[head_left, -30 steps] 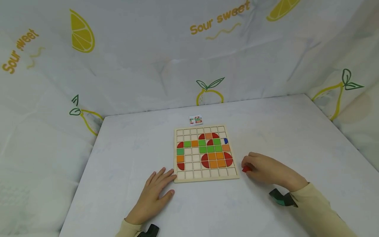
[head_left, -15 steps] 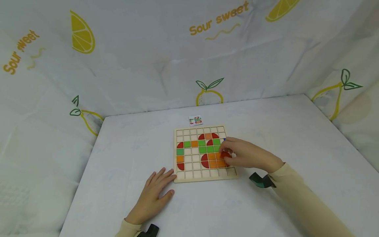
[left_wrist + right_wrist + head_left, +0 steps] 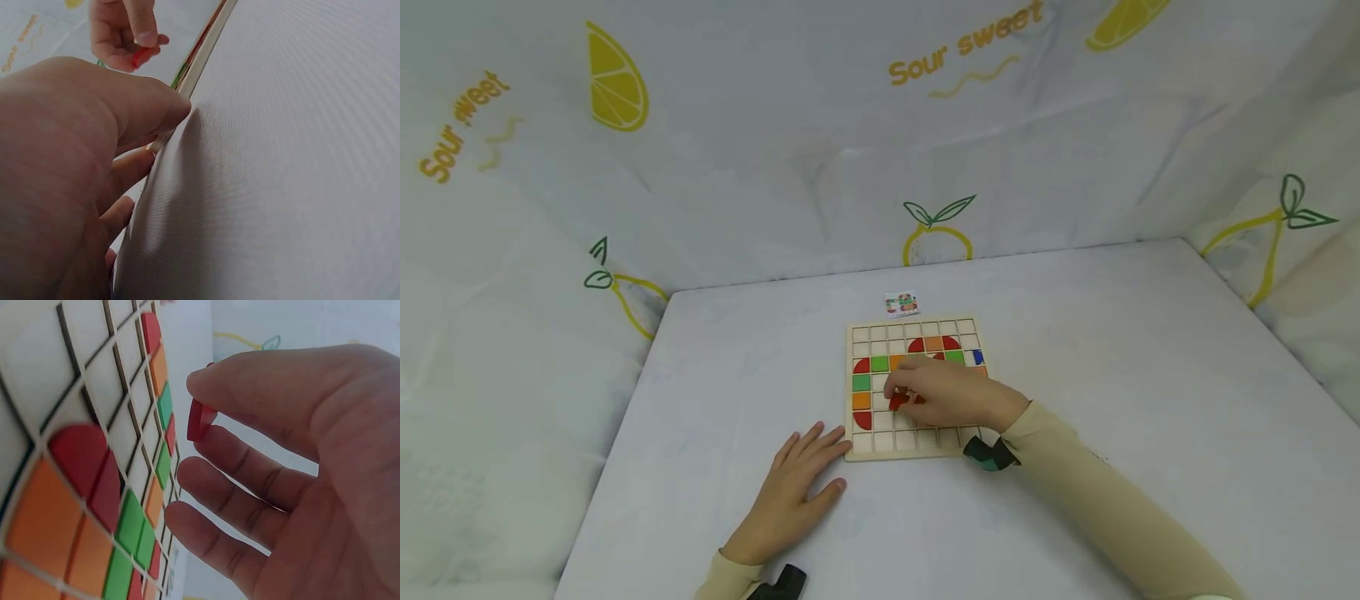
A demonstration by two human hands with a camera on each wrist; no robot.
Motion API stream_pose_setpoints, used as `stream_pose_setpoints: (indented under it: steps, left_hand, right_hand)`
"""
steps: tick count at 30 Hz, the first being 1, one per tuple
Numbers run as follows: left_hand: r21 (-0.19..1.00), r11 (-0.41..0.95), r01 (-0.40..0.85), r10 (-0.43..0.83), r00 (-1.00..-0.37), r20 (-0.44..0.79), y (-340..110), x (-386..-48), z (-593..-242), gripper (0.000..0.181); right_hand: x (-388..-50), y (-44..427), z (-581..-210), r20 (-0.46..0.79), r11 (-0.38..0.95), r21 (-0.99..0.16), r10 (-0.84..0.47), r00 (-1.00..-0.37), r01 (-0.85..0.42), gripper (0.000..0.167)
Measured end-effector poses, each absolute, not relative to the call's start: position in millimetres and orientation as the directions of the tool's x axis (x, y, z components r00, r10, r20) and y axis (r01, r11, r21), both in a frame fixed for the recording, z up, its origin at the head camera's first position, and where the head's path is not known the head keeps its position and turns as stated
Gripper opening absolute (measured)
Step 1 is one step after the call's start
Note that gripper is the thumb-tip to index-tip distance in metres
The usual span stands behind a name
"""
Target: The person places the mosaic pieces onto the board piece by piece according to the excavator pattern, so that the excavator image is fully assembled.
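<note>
A wooden grid board (image 3: 883, 442) lies on the white table, with red rounded pieces, green squares (image 3: 880, 364) and orange squares (image 3: 861, 401) set in some cells. Over its middle my right hand (image 3: 955, 390) pinches a small red piece (image 3: 199, 422) between thumb and forefinger. In the right wrist view that piece is apart from the board, its other fingers spread below. My left hand (image 3: 790, 492) lies with straight, spread fingers at the board's near left corner, its fingertips at the edge. The right hand covers several cells in the head view.
A small printed card (image 3: 902, 303) with a coloured pattern lies just beyond the board. One blue piece (image 3: 977, 357) sits in a cell at the board's right side. A white cloth (image 3: 760, 167) with lemon prints hangs behind the table.
My right hand has carried the red piece leftward from the table right of the board to over the board's middle. The left hand stays in place.
</note>
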State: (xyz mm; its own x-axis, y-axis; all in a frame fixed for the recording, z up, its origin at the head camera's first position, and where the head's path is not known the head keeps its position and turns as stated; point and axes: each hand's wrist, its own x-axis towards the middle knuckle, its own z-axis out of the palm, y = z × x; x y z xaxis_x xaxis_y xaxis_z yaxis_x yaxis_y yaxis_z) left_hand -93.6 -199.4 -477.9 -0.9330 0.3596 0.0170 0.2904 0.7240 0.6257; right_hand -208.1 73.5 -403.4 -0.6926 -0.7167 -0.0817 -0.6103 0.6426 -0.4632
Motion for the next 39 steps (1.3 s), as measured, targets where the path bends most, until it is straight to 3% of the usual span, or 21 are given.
stream_pose_setpoints:
  steps: [17, 31, 39]
  left_hand:
    - [0.625, 0.726, 0.287, 0.364, -0.932, 0.005, -200, -93, -477, 0.048]
    - [0.623, 0.728, 0.288, 0.367, -0.930, 0.001, -200, -94, -477, 0.049]
    - [0.605, 0.714, 0.353, 0.379, -0.921, 0.090, -199, -93, -478, 0.048]
  right_hand:
    - [-201, 43, -421, -0.141, 0.643, -0.382, -0.750, -0.646, -0.663, 0.021]
    - [-201, 40, -421, -0.109, 0.657, -0.361, -0.735, -0.670, -0.662, 0.025]
    - [-202, 31, -424, -0.075, 0.619, -0.355, -0.766, -0.639, -0.700, 0.026]
